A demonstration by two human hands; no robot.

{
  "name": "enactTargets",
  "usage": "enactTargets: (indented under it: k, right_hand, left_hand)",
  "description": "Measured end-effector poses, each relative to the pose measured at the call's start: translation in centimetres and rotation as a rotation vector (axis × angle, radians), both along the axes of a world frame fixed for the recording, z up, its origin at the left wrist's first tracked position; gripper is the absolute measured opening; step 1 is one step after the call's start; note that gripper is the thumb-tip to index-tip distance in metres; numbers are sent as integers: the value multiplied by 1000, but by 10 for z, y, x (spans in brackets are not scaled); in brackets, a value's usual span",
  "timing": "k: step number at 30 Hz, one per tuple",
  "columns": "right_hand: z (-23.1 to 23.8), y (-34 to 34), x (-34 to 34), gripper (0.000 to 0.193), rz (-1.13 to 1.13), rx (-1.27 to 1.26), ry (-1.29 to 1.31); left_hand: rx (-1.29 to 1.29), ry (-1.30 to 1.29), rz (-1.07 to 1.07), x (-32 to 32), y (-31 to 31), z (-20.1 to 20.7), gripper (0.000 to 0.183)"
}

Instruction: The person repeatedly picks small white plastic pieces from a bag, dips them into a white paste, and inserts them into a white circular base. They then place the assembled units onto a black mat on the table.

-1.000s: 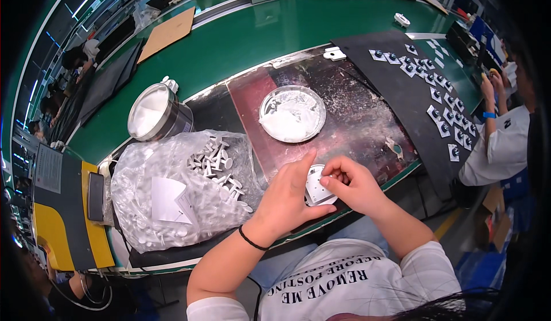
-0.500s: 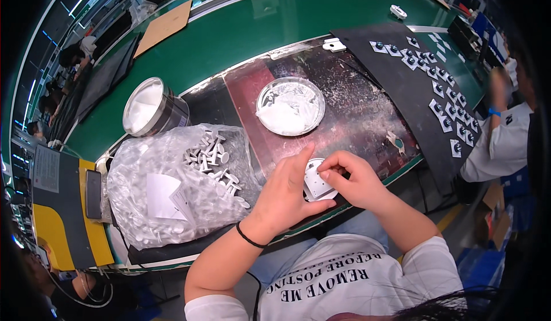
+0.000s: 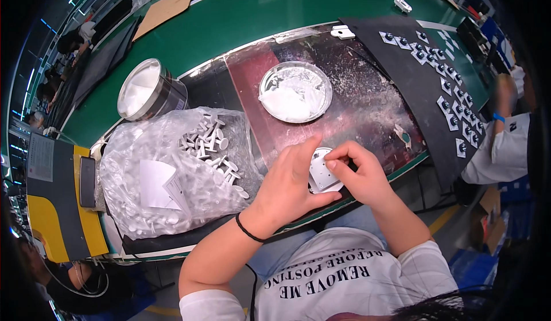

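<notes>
White plate [image 3: 322, 177], lower centre, held in your left hand [image 3: 287, 179]; right hand [image 3: 360, 174] pinched narrow over its edge, contents hidden; uneven pressing could tilt it.

Head-worn wide fisheye, facing down; hands [image 3: 293, 177] close, bench [image 3: 229, 40] beyond.

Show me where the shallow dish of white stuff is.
In the head view, the dish sits near the middle, beyond the left hand, right of the clear bag.

Hands [image 3: 287, 177] at small white part [image 3: 322, 176], left curved around it (dish [image 3: 329, 92] of white substance [image 3: 284, 103] beyond).
</notes>
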State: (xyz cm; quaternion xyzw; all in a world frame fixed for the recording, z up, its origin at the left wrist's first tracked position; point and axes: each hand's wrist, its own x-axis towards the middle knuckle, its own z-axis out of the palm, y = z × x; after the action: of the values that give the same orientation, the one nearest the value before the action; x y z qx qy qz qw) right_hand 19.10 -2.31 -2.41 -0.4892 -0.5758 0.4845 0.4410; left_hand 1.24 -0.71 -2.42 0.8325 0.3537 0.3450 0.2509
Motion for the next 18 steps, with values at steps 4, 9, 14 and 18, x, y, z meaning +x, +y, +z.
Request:
enactTargets:
  k: [4, 9, 14, 18]
  right_hand:
    - [8, -1, 1, 8, 3, 204, -313]
    - [16, -4, -1, 9, -8, 457, -616]
    - [23, -3, 1, 14, 6, 628, -805]
    - [25, -1, 2, 20, 35, 747, -893]
  left_hand:
    - [6, 8, 6, 0, -1, 1, 106]
    - [25, -27, 8, 1, 0, 0, 104]
    - [37, -50, 5, 2, 1, -3, 105]
    - [44, -58, -5, 2, 1, -3, 106]
